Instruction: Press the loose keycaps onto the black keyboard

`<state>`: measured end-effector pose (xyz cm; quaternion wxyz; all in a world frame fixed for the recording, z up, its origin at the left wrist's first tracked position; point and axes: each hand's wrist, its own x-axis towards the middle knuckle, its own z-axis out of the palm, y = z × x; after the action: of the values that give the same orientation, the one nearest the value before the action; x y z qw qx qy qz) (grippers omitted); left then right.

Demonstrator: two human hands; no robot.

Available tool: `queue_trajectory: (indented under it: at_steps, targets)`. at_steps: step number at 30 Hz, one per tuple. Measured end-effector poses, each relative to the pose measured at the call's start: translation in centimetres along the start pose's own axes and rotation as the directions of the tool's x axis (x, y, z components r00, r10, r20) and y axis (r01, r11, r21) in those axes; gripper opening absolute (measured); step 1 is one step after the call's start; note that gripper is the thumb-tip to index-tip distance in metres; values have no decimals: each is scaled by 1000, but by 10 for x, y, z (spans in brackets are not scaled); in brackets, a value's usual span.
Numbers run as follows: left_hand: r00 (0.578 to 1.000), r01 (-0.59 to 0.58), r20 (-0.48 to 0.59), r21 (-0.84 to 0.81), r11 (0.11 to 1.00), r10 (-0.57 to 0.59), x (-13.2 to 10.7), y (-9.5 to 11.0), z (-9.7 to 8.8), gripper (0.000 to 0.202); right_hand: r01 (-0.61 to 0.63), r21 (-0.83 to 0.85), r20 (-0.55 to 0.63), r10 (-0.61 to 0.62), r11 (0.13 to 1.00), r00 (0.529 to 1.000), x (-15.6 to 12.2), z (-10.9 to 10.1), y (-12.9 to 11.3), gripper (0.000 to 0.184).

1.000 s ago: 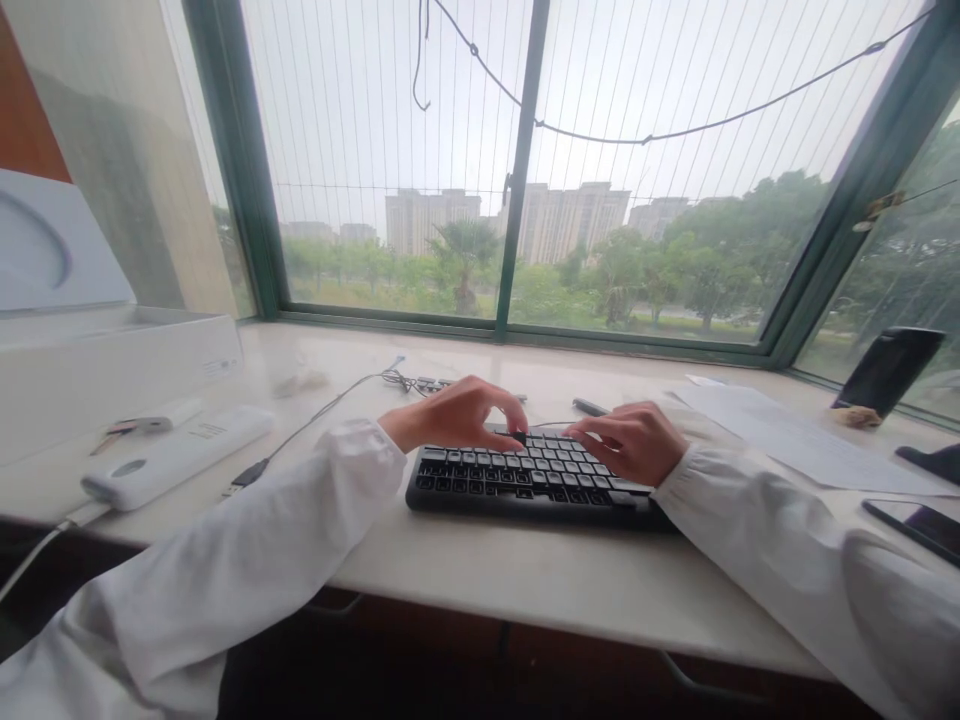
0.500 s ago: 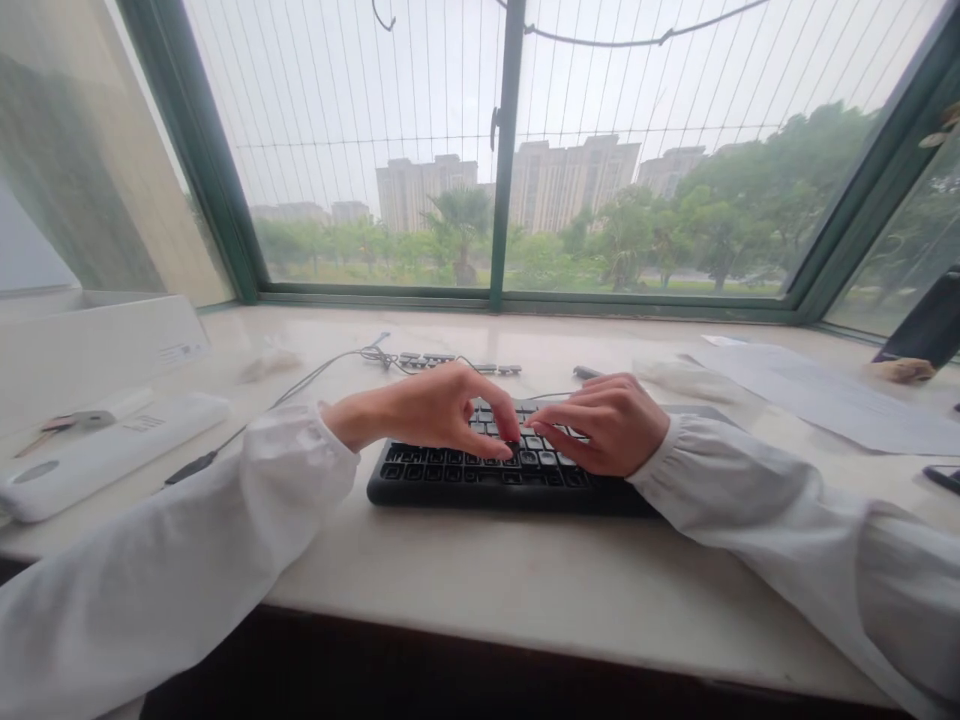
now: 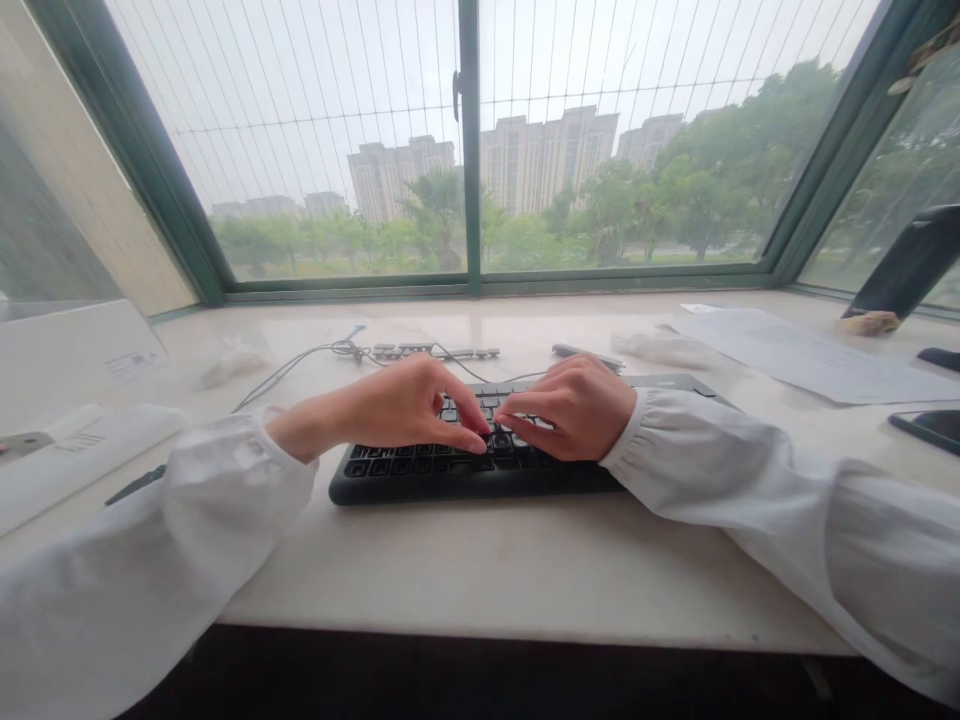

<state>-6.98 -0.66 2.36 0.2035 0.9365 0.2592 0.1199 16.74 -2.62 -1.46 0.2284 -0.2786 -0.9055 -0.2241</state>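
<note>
A black keyboard (image 3: 465, 487) lies on the white sill, and several of its key positions look bare, without keycaps. My left hand (image 3: 405, 402) reaches over its left half, thumb and index curved into a pinch low on the keys. My right hand (image 3: 576, 405) hovers across the middle, with thumb and index brought together just right of the left fingertips. Both sets of fingertips meet around one dark key. Whatever sits between them is too small and covered to make out. Behind the keyboard lies a row of loose dark keycaps (image 3: 405, 351).
A cable (image 3: 285, 372) runs behind my left wrist. White boxes (image 3: 82, 345) stand at the left. Paper sheets (image 3: 810, 360), a dark phone-like object (image 3: 930, 428) and a tilted black object (image 3: 907, 262) lie to the right. The window frame (image 3: 471, 180) rises behind.
The whole view has shifted, so the keyboard and hands appear farther left. Relative to the keyboard, both hands stay nearly in place, fingertips still together over the same area.
</note>
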Motion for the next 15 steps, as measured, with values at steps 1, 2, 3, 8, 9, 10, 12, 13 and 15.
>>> queue_trajectory:
  at_steps: [1,2,3,8,9,10,12,13,15]
  targets:
    - [1000,-8,-2,-1,1000,8,0,0,1,25,-2,-4,-2,2,1000,1000,0,-1,0,33]
    - [1000,-16,-5,0,1000,16,0,1,1,24,-2,-7,-5,2,1000,1000,1,-1,-1,33]
    - [1000,-26,-7,3,1000,26,0,1,1,24,1,-8,-9,-1,1000,1000,1,-2,-1,32]
    - [998,-62,-19,39,997,63,0,0,2,25,47,4,-45,-47,999,998,2,-5,-6,26]
    - [998,-64,-19,43,997,65,0,-1,2,25,59,13,-54,-58,998,997,2,-5,-7,26]
    - [998,-63,-18,44,997,64,0,-1,2,25,72,24,-61,-70,997,996,1,-5,-8,26]
    - [998,-55,-15,45,997,56,0,-2,2,26,96,48,-62,-93,994,994,1,-6,-9,27]
    - [999,-49,-13,43,998,50,0,-2,2,27,106,61,-56,-103,992,993,0,-6,-9,27]
    - [999,-39,-10,34,999,39,0,-3,2,28,116,82,-41,-113,990,993,-1,-5,-9,25]
